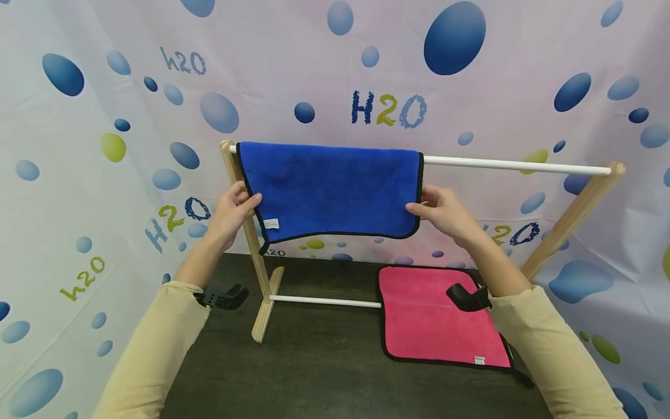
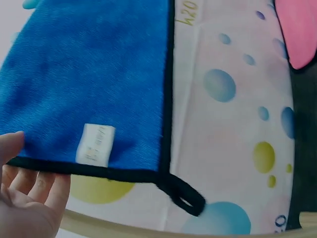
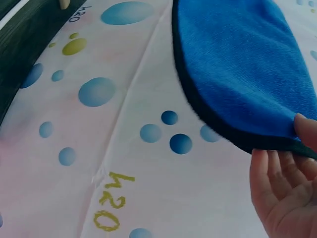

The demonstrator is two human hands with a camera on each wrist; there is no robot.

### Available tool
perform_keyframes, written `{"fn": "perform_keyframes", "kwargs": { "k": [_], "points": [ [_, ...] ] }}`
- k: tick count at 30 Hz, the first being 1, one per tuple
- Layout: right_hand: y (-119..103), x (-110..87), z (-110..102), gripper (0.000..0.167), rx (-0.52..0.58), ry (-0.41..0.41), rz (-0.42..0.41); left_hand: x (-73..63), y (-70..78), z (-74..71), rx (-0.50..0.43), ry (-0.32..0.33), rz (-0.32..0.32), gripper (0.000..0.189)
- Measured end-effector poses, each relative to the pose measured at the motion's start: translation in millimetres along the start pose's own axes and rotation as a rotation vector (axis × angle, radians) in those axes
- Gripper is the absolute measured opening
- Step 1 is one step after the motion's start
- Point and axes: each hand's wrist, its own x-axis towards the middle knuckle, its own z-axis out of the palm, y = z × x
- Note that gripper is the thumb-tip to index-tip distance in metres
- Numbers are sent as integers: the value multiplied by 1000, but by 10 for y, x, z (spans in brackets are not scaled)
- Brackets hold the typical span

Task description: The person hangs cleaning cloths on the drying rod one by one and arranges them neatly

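Note:
A blue towel [image 1: 335, 189] with black edging hangs over the top white rail [image 1: 518, 166] of a wooden rack, toward its left end. My left hand [image 1: 232, 212] pinches the towel's left edge, thumb in front and fingers behind. On the opposite edge, my right hand [image 1: 442, 210] pinches in the same way. In the left wrist view, a white label [image 2: 95, 145] and a black corner loop [image 2: 184, 196] show beside the left hand [image 2: 37, 198]. The right wrist view has the right hand [image 3: 285, 186] at the towel's black border [image 3: 218, 126].
A pink towel [image 1: 439, 314] with black edging lies at the lower right, partly behind the right forearm. Wooden posts [image 1: 570, 224] hold the rack at both ends, with a lower white rail [image 1: 324, 301] near the dark surface [image 1: 314, 372]. Behind hangs a patterned curtain [image 1: 293, 58].

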Motion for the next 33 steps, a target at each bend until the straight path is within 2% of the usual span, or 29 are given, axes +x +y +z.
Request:
{"fn": "perform_keyframes", "kwargs": {
  "k": [3, 6, 12, 15, 17, 20, 24, 29, 33],
  "points": [
    [29, -3, 24, 33, -28, 26, -43, -23, -53, -13, 77, -29, -12, 39],
    [-1, -10, 18, 30, -21, 66, -83, -37, -15, -42, 93, -22, 20, 38],
    [-163, 2, -37, 29, 50, 164, -158, -8, 257, -123, -19, 77, 144, 23],
    [-237, 38, -59, 29, 77, 220, -185, 42, 400, -150, -77, 134, 166, 22],
    [-272, 67, -59, 30, 80, 253, -185, 80, 468, -152, -77, 179, 163, 22],
    [-288, 96, -41, 30, 56, 293, -169, 136, 516, -133, -19, 251, 134, 24],
    [-230, 93, 18, 28, -18, 304, -175, 163, 495, -96, 136, 320, 101, 29],
    [-117, 60, 126, 30, -82, 319, -220, 142, 418, -71, 232, 359, 165, 37],
    [-62, 27, 201, 46, -79, 351, -251, 136, 374, -57, 266, 368, 207, 40]
  ]
}}
